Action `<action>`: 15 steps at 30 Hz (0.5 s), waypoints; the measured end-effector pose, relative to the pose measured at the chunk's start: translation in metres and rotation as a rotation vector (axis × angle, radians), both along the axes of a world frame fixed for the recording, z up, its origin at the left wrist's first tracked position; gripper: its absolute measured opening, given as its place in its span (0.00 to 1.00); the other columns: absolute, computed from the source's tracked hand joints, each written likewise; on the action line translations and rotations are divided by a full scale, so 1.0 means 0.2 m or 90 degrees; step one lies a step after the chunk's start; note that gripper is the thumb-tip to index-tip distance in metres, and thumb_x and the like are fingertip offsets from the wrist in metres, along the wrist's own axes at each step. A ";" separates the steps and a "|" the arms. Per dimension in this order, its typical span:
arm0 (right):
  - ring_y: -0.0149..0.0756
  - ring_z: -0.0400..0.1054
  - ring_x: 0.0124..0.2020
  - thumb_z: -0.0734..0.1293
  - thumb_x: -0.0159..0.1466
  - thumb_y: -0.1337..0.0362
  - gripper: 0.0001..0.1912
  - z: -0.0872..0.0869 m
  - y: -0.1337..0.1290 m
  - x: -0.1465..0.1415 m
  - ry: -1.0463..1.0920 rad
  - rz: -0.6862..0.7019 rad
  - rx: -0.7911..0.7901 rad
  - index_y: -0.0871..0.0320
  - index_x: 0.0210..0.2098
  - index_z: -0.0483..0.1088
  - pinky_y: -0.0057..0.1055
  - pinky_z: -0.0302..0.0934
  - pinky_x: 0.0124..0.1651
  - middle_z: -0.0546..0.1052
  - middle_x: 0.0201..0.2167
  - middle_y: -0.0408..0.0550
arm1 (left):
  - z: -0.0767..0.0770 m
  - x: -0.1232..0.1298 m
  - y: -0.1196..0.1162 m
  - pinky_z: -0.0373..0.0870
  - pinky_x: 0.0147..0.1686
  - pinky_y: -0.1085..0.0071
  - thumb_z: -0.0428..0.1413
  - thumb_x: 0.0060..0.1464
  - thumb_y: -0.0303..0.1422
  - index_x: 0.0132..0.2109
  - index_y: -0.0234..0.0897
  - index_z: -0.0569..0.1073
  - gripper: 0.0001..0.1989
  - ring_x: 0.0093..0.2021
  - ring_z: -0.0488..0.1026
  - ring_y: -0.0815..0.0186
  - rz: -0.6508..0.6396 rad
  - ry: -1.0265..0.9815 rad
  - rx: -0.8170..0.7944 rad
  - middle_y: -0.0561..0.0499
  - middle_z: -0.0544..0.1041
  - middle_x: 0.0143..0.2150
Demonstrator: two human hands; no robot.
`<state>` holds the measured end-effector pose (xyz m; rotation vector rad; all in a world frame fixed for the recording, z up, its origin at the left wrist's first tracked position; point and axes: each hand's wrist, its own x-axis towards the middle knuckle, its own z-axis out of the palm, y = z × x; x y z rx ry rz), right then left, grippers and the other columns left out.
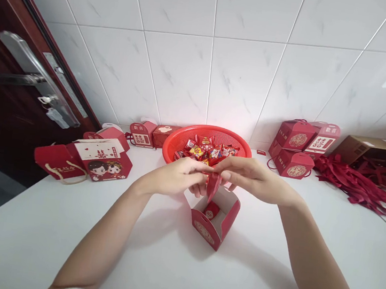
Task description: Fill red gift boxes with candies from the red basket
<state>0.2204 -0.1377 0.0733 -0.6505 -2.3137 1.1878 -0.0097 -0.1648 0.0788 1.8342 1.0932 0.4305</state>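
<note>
An open red gift box point(217, 219) with a gold medallion on its near face stands on the white table. A small red wrapped piece point(211, 210) lies inside it. Just above the box's far side hangs a red packet point(212, 185), partly covered by fingers, so its exact kind is unclear. My left hand point(181, 176) is closed at the packet's left side. From the right, my right hand point(249, 178) pinches its top with thumb and fingertips. Behind both hands sits a red plastic basket point(210, 130) of wrapped candies point(197, 151).
Closed red boxes point(295, 136) are stacked at the back right, beside a heap of dark red ribbons point(351, 182) and a cardboard carton point(374, 144). More gift boxes point(109, 159) stand on the left. A tiled wall point(175, 66) rises behind; a door handle point(27, 79) is at left.
</note>
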 end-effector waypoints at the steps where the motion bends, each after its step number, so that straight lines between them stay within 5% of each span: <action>1: 0.35 0.74 0.40 0.64 0.69 0.54 0.14 0.00 -0.01 -0.01 0.003 -0.016 0.018 0.57 0.46 0.72 0.31 0.69 0.42 0.79 0.41 0.48 | 0.01 0.00 0.01 0.74 0.40 0.67 0.49 0.61 0.35 0.47 0.33 0.77 0.15 0.36 0.77 0.64 0.004 -0.037 -0.037 0.48 0.80 0.34; 6: 0.35 0.74 0.38 0.66 0.66 0.65 0.05 -0.04 -0.05 -0.08 -0.011 -0.070 0.092 0.57 0.40 0.73 0.30 0.67 0.40 0.80 0.37 0.46 | -0.01 0.02 0.01 0.75 0.43 0.64 0.52 0.62 0.43 0.44 0.33 0.77 0.17 0.40 0.77 0.62 0.000 -0.093 -0.044 0.46 0.80 0.39; 11: 0.35 0.74 0.40 0.62 0.65 0.72 0.12 -0.04 -0.06 -0.09 -0.052 -0.053 0.118 0.56 0.44 0.73 0.31 0.66 0.41 0.81 0.41 0.47 | -0.04 0.04 0.00 0.72 0.41 0.67 0.57 0.59 0.45 0.47 0.36 0.76 0.17 0.41 0.75 0.62 0.014 -0.026 0.076 0.49 0.79 0.40; 15: 0.37 0.73 0.39 0.64 0.65 0.70 0.08 -0.01 -0.07 -0.04 -0.166 -0.025 0.167 0.56 0.40 0.74 0.31 0.64 0.40 0.80 0.39 0.47 | -0.05 0.06 -0.02 0.68 0.35 0.70 0.54 0.61 0.41 0.43 0.37 0.77 0.14 0.37 0.74 0.64 -0.025 0.061 0.107 0.52 0.79 0.37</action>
